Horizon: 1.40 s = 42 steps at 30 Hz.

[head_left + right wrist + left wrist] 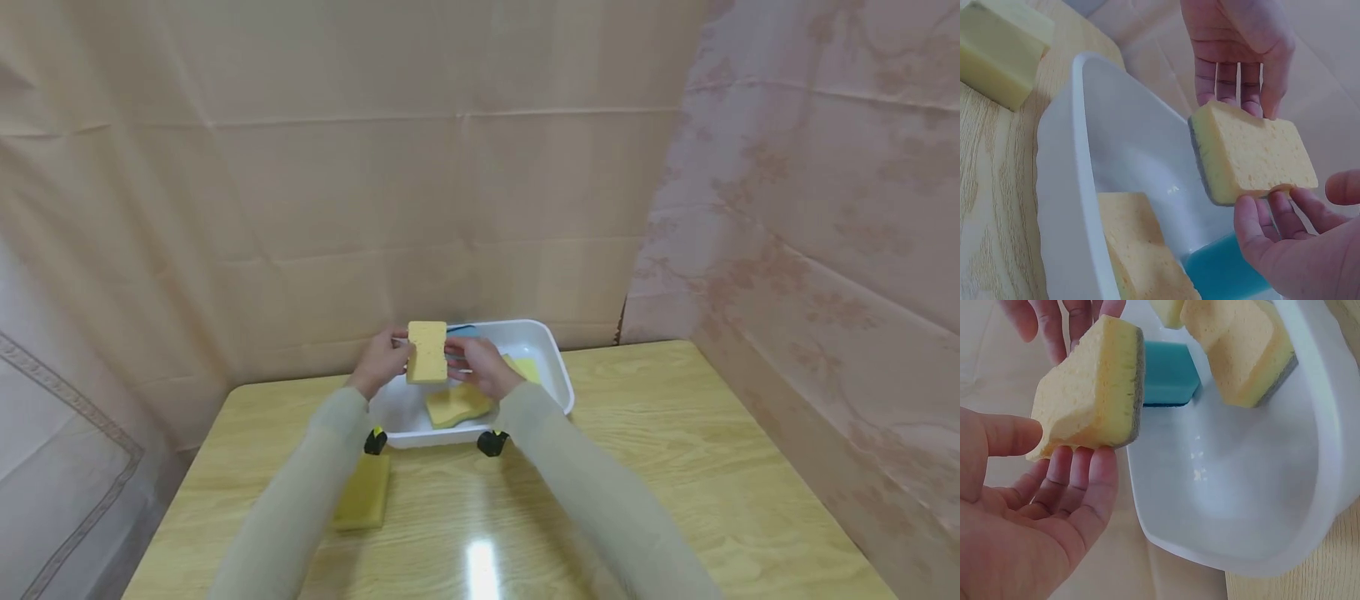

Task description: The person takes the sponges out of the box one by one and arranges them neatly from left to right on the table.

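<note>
Soft, even, warm light from overhead; a bright glare patch on the table (482, 567) near the bottom edge; shadows faint; head view slightly hazy, edges bowed; wrist views paler, close surfaces soft.

3 cams: 1 on the head, 1 on each wrist.
Head view looks forward and down from further back at the white tub (551, 358) on the table (675, 467). Both wrist views sit really close, facing each other, sharing the held sponge (1094, 387) and tub.

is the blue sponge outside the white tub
No, the blue sponge lies inside the white tub, on its floor beside a yellow sponge.
</note>
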Available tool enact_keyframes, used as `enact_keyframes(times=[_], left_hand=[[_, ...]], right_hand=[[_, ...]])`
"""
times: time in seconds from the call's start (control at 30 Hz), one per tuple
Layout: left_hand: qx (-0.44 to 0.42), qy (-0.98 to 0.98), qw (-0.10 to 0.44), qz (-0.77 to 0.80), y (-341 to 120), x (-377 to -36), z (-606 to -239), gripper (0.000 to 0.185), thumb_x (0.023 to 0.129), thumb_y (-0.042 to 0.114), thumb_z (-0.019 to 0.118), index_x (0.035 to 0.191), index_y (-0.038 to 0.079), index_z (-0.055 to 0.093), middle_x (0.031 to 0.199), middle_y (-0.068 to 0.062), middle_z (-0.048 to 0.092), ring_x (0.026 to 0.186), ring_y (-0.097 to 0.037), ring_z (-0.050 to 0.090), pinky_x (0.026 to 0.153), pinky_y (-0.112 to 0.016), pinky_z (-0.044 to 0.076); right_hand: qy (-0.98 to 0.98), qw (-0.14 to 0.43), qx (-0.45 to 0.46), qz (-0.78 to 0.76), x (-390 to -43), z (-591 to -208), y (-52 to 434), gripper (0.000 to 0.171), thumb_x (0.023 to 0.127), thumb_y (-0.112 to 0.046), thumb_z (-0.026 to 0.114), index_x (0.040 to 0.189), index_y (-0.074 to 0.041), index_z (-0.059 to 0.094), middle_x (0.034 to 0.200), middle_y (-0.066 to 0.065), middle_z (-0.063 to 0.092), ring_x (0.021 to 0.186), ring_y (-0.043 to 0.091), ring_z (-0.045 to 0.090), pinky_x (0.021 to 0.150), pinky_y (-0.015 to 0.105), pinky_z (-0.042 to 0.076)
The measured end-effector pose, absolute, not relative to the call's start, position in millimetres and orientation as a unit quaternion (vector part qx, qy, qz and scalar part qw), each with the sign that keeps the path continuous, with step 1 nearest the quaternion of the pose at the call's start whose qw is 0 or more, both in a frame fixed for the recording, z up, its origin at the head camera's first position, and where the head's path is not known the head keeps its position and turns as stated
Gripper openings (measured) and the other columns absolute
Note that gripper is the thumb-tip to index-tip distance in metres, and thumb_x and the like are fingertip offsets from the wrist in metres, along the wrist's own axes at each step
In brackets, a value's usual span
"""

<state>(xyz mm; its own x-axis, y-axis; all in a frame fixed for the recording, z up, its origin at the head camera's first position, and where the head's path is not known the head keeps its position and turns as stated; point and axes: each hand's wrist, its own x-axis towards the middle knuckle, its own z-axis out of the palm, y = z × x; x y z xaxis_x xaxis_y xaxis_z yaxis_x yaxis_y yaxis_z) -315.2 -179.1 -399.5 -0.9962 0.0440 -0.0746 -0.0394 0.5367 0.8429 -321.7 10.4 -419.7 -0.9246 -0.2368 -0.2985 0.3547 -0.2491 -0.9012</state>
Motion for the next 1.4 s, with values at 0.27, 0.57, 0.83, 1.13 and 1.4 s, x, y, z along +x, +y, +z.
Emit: enact_keyframes(times=[0.27, 0.57, 0.83, 1.13, 1.4], left_hand=[[0.011, 0.880, 0.020, 0.474, -183, -310, -397, 0.045, 0.098, 0.017, 0.056, 0.138, -0.002, 0.048, 0.122, -0.021, 0.060, 0.100, -0.029, 0.062, 0.080, -0.034, 0.056], [0.019, 0.877, 0.005, 0.479, -187, -304, -396, 0.047, 0.097, 0.017, 0.057, 0.138, -0.004, 0.047, 0.121, -0.022, 0.060, 0.100, -0.030, 0.062, 0.079, -0.033, 0.057], [0.016, 0.859, -0.004, 0.511, -177, -297, -395, 0.044, 0.099, 0.016, 0.059, 0.137, -0.003, 0.048, 0.119, -0.020, 0.060, 0.101, -0.029, 0.062, 0.080, -0.035, 0.058], [0.013, 0.841, -0.023, 0.540, -176, -287, -398, 0.044, 0.100, 0.012, 0.059, 0.138, -0.005, 0.048, 0.117, -0.021, 0.059, 0.098, -0.028, 0.062, 0.079, -0.032, 0.057], [0.013, 0.821, -0.024, 0.570, -169, -281, -398, 0.044, 0.101, 0.014, 0.060, 0.140, -0.001, 0.047, 0.120, -0.019, 0.057, 0.101, -0.029, 0.060, 0.083, -0.037, 0.058]], right_hand=[[0.598, 0.184, 0.028, -0.780, -319, -410, 9, 0.032, 0.105, -0.018, 0.055, 0.129, 0.002, 0.062, 0.113, 0.009, 0.066, 0.098, 0.020, 0.061, 0.093, 0.037, 0.056], [0.612, 0.178, 0.006, -0.771, -310, -407, 7, 0.033, 0.107, -0.020, 0.051, 0.130, 0.002, 0.061, 0.116, 0.010, 0.065, 0.100, 0.022, 0.060, 0.094, 0.038, 0.056], [0.616, 0.159, -0.017, -0.771, -306, -411, 15, 0.037, 0.108, -0.021, 0.049, 0.134, 0.003, 0.058, 0.123, 0.013, 0.063, 0.100, 0.021, 0.059, 0.089, 0.033, 0.056], [0.638, 0.143, -0.051, -0.755, -299, -410, 19, 0.038, 0.108, -0.022, 0.047, 0.134, 0.003, 0.058, 0.124, 0.015, 0.063, 0.101, 0.021, 0.060, 0.093, 0.037, 0.055], [0.643, 0.126, -0.060, -0.753, -294, -408, 29, 0.038, 0.108, -0.018, 0.047, 0.136, 0.006, 0.056, 0.123, 0.016, 0.063, 0.098, 0.022, 0.060, 0.091, 0.036, 0.057]])
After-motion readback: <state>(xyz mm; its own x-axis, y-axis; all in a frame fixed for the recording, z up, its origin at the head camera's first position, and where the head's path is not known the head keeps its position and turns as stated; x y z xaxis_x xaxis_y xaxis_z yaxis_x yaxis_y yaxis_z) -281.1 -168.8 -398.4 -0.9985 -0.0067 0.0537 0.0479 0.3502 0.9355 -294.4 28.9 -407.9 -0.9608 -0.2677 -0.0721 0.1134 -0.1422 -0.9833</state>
